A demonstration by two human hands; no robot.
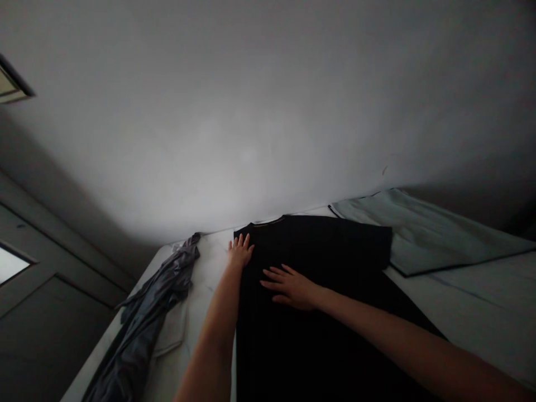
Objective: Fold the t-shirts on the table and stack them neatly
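Observation:
A black T-shirt lies spread out on a pale sheeted surface, its neckline toward the wall and its right sleeve reaching out to the right. My left hand rests with fingers spread at the shirt's upper left edge, near the shoulder. Flat on the chest area lies my right hand, fingers apart and pointing left. Neither hand grips anything. The left sleeve is not seen spread out, and the lower part of the shirt runs out of view at the bottom.
A crumpled grey garment lies along the left side, beside a folded white cloth. On the right a grey-green cloth with dark edging is spread out. A pale wall rises behind; a panelled door stands at left.

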